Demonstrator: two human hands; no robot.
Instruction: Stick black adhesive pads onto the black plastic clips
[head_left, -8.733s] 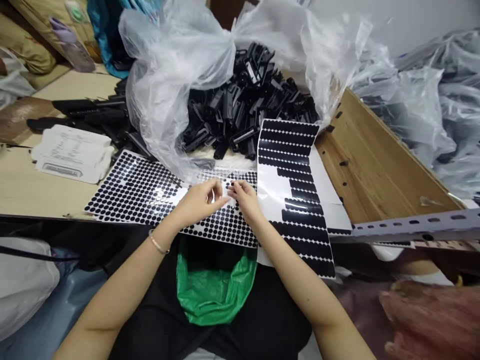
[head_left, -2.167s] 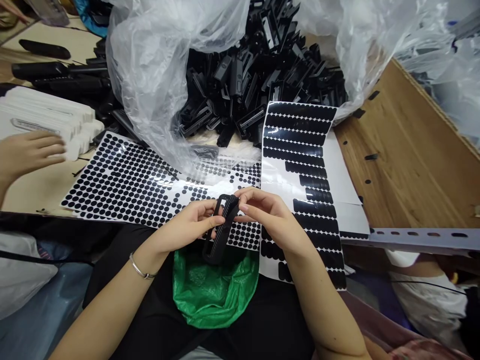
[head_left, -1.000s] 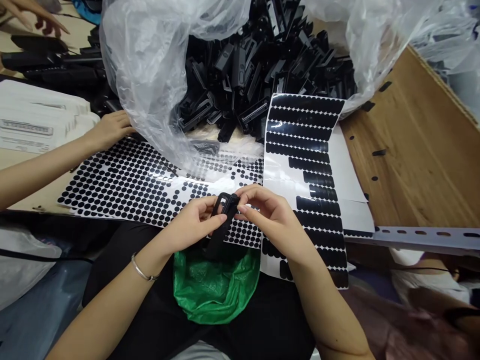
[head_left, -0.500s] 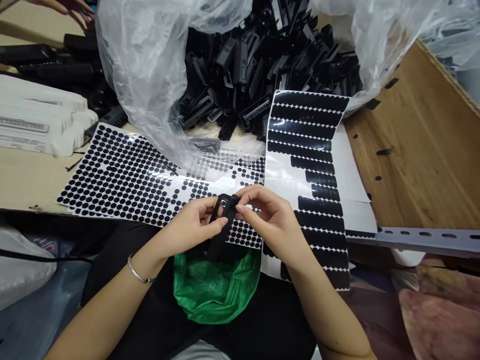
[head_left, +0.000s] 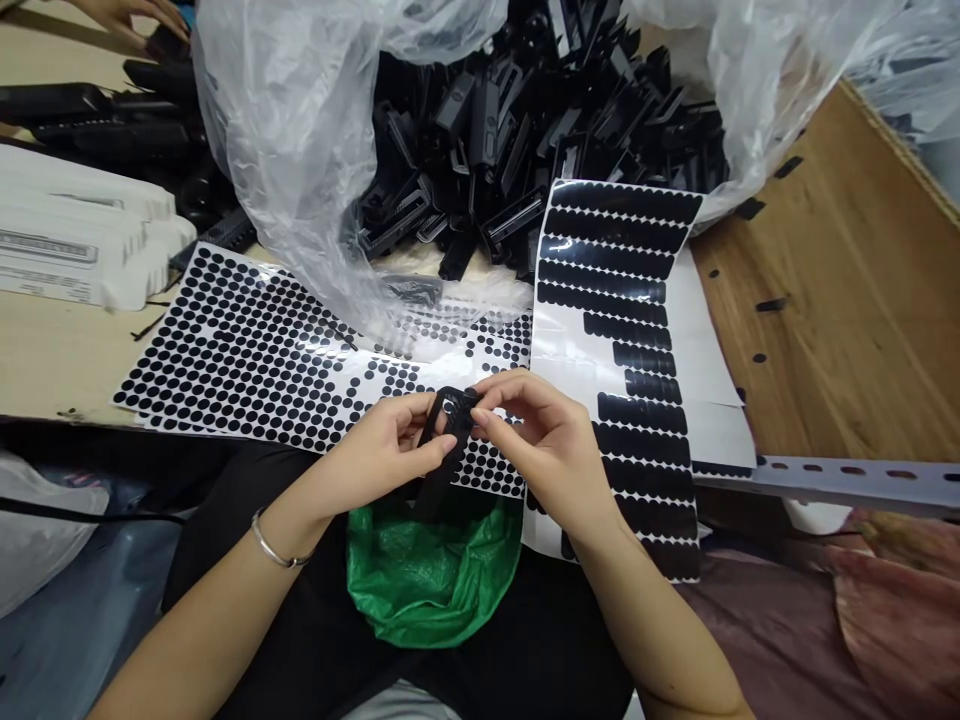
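Between my two hands is a slim black plastic part (head_left: 442,455) with a slotted opening, held tilted above the sticker sheets. My left hand (head_left: 386,445) grips its left side, thumb laid across the front. At its upper right end, my right hand (head_left: 536,430) is closed in a pinch; whether a small sticker is between the fingertips I cannot tell. Under the hands lies a white sheet of round black dot stickers (head_left: 247,345), some spots bare. To the right is a sheet of black strip stickers (head_left: 645,460). A green plastic bag (head_left: 431,590) sits open below the part.
Many similar black parts (head_left: 480,130) lie heaped in a clear plastic bag (head_left: 292,150) at the back. White printed cards (head_left: 75,235) and black devices (head_left: 112,120) are at left, near another person's hand (head_left: 139,20). A wooden board (head_left: 840,300) with stray stickers stands right.
My hands and the black part stay almost in place. At the top left, the other person's hand has shifted and a dark object now shows by its fingers.
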